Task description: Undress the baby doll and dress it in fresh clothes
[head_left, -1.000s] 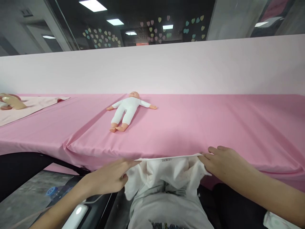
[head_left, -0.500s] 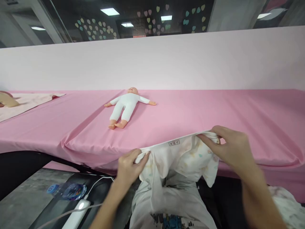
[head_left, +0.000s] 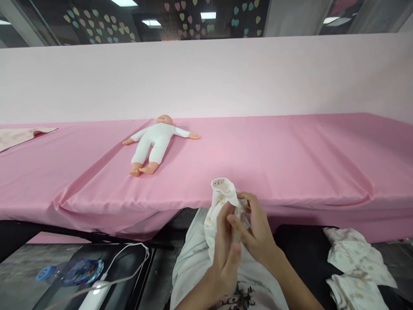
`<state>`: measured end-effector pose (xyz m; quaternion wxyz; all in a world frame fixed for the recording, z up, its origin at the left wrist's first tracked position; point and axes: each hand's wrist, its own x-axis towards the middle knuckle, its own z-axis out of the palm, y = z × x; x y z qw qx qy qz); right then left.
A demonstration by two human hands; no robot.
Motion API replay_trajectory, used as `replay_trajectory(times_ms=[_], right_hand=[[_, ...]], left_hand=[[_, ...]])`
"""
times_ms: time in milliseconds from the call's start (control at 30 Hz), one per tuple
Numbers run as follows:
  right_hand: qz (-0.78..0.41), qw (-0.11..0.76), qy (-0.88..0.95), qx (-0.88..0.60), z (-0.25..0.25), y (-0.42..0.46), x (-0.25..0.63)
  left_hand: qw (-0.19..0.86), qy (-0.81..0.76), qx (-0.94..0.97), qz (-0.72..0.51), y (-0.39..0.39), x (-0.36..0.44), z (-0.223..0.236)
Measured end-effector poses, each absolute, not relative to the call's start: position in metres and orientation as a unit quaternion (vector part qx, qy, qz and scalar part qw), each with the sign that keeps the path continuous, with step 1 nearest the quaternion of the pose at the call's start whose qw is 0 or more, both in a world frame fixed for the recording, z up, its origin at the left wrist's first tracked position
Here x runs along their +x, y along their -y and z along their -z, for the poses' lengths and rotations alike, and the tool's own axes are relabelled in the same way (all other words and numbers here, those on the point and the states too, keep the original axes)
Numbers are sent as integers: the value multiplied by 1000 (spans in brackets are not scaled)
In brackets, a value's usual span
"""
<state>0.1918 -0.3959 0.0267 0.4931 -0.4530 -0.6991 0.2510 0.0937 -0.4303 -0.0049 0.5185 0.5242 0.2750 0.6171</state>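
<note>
1. While the garment (head_left: 213, 209) sits gathered above the lap, the right hand (head_left: 258, 237) pinches it between its fingers; whether the left hand (head_left: 225, 252) grips is unclear.
2. Gathering seems partly done; setting down isn't.

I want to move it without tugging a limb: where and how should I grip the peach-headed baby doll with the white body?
I'd hold the doll by its torso, from above and the near side: it lies flat, feet toward you, arms spread, so its sides look unobstructed.
</note>
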Motion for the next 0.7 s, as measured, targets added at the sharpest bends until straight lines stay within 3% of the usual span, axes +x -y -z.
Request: replay_trajectory(times_ms=[133, 233, 300, 467, 700], right_hand=[[-235, 547, 672, -440, -36, 391, 207], [-255, 612, 606, -439, -46, 386, 211], [-288, 631, 577, -432, -55, 382, 212], [-349, 581, 608, -414, -70, 356, 220], [-357, 488, 656, -452, -51, 310, 229]], left_hand=[[518, -213, 555, -616, 427, 86, 14], [311, -299, 546, -718, 404, 71, 16], [264, -352, 568, -696, 388, 64, 17], [599, -349, 582, -425, 381, 73, 35], [771, -365, 322, -410, 402, 86, 66]])
